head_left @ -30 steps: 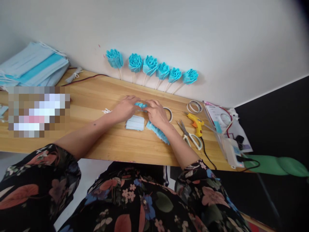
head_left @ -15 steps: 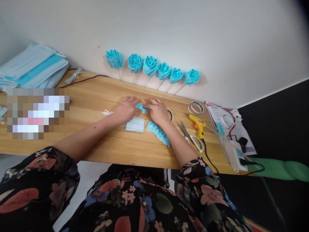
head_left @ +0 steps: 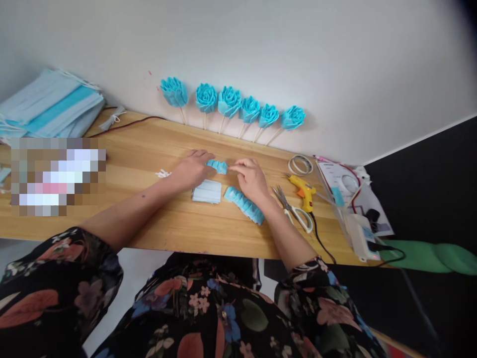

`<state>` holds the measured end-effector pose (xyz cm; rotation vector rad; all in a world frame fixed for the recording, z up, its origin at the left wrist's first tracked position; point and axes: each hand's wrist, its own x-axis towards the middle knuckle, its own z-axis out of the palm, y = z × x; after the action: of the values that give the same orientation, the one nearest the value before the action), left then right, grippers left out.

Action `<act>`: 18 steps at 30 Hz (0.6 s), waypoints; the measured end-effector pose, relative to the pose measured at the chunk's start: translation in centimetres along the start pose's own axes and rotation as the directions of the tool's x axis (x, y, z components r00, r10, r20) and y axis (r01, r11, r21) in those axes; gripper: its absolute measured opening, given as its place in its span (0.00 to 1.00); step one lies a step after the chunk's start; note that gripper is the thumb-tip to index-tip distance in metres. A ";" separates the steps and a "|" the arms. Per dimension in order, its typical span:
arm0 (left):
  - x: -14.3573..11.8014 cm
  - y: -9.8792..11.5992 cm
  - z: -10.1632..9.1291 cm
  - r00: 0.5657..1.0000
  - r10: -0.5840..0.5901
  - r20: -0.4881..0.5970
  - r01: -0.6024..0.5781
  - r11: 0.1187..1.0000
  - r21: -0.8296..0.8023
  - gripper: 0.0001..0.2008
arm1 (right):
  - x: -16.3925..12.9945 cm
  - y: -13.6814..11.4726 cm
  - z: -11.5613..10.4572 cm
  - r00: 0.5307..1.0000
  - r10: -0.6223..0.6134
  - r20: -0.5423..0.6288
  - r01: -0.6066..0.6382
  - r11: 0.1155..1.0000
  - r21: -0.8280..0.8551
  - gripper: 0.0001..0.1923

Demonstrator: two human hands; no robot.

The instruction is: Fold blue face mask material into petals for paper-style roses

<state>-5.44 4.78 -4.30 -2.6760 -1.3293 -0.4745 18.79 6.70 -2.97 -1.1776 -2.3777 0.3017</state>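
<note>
Lying on wood tabletop (head_left: 179,226), head view: 1 blue pleated strip (head_left: 217,166), betw. both hands. L hand (head_left: 194,168): fingers bent over strip's L end; grip closure can't tell. R hand (head_left: 251,178): fingertips bunched just beside R end; whether grip has anything, can't tell. Nr. R forearm: 2nd pleated strip (head_left: 244,205), scissors (head_left: 289,205). Betw. arms: lt.-blue stack (head_left: 207,191).

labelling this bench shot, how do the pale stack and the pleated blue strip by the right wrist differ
The stack is pale, the strip a stronger blue. The stack looks flat-faced, the strip is a row of folds. The stack is compact, the strip runs longer and slants. Both lie on the wooden table.
</note>
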 end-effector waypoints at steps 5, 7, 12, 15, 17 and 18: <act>0.0 -0.2 -0.7 0.999 -0.012 -0.036 0.010 0.998 -0.056 0.16 | -0.9 -0.9 0.3 0.997 0.002 0.071 0.003 0.998 -0.070 0.26; 0.0 -0.2 -0.8 0.999 -0.013 -0.047 0.010 0.997 -0.073 0.15 | -0.7 -1.0 0.4 0.996 0.012 0.083 -0.005 0.996 -0.086 0.26; 0.1 0.5 -0.6 0.996 -0.032 -0.078 0.025 0.995 -0.100 0.14 | -0.5 -1.2 1.0 0.992 0.017 0.128 -0.002 0.993 -0.119 0.23; 0.2 1.0 -0.3 0.997 -0.021 -0.074 0.014 0.995 -0.095 0.16 | -0.6 -1.4 1.4 0.991 0.003 0.137 0.012 0.994 -0.110 0.22; 0.3 1.3 -0.1 0.997 -0.017 -0.074 0.008 0.994 -0.110 0.17 | -0.7 -1.5 1.4 0.990 -0.017 0.138 0.031 0.995 -0.098 0.22; 0.3 1.3 0.0 0.997 -0.019 -0.077 0.010 0.992 -0.122 0.17 | -0.8 -1.6 1.2 0.990 -0.027 0.136 0.040 0.995 -0.092 0.21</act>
<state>-4.21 4.21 -4.09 -2.7141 -1.3402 -0.6761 17.49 5.16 -3.67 -1.1924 -2.5518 0.2677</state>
